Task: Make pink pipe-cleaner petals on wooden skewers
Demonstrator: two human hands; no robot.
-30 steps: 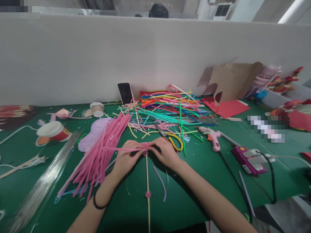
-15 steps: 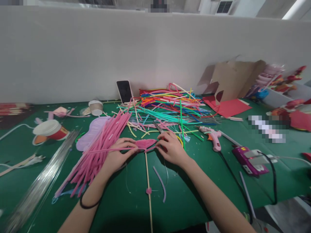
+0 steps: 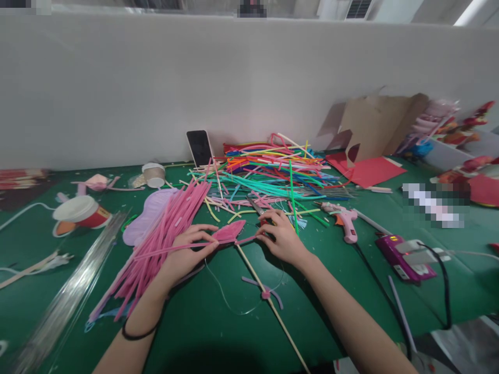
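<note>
My left hand (image 3: 191, 252) pinches a pink pipe cleaner (image 3: 167, 248) whose long end runs left over the bundle beside it. Next to those fingertips is a pointed pink petal shape (image 3: 231, 230), apparently made of pipe cleaner. My right hand (image 3: 281, 241) has its fingers closed on the pipe cleaner's other end, which shows between the hands. A thin wooden stick (image 3: 286, 332) slants down and right from the petal's base, with a small pink knot (image 3: 265, 294) partway along. Scissors (image 3: 255, 205) lie just beyond my right hand, partly hidden by it.
Pink pipe cleaners (image 3: 156, 265) lie in a bundle at left, near clear thin rods (image 3: 74, 291). Behind is a colourful pipe cleaner pile (image 3: 268, 166) and a propped phone (image 3: 199, 148). At right are a glue gun (image 3: 346, 223) and a purple power strip (image 3: 405, 259) with cords.
The stick's lower end has swung to the right, and the petal has tilted with its tip shifted left. My right hand has moved slightly right, and the lilac strip under the stick has shifted.
</note>
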